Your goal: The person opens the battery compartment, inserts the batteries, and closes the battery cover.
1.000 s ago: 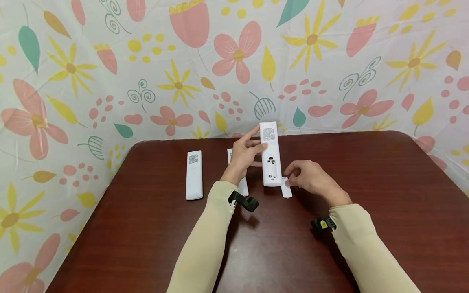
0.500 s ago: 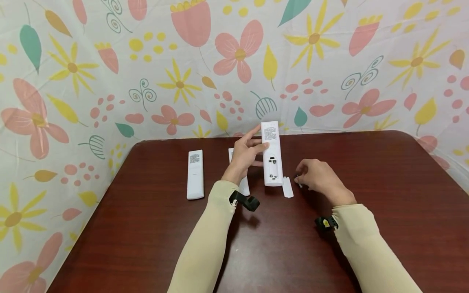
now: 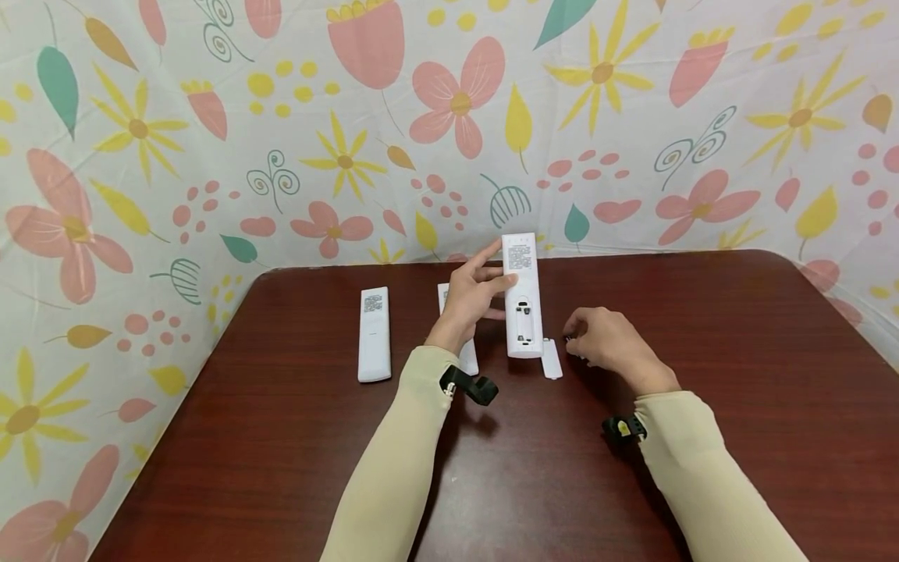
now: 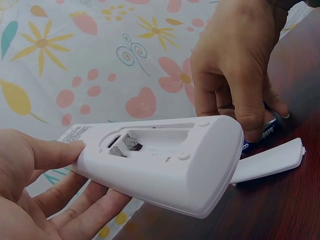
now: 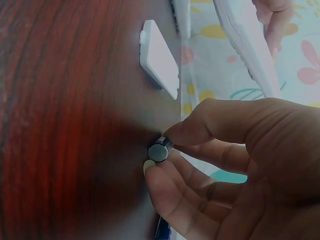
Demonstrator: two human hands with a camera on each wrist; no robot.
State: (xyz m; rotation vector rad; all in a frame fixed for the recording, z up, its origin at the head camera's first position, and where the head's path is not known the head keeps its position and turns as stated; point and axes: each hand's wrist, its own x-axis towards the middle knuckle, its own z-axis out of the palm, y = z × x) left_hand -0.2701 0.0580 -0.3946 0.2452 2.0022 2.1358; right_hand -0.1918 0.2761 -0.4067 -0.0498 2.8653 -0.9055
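Note:
My left hand grips a white remote control raised off the table with its back towards me. Its battery compartment is uncovered, and bare spring contacts show inside. Right of the remote, the fingertips and thumb of my right hand pinch a small battery down at the tabletop. A second blue battery lies close by, partly hidden by the fingers in the right wrist view. Between that hand and the remote lies the white battery cover, flat on the table.
Another white remote lies back up at the left on the dark red wooden table. One more white remote lies partly under my left hand. A flowered cloth hangs behind the table's far edge.
My right hand has moved right, from beside the battery cover to the batteries, and its fingers have closed round one. The left hand holds the remote nearly still.

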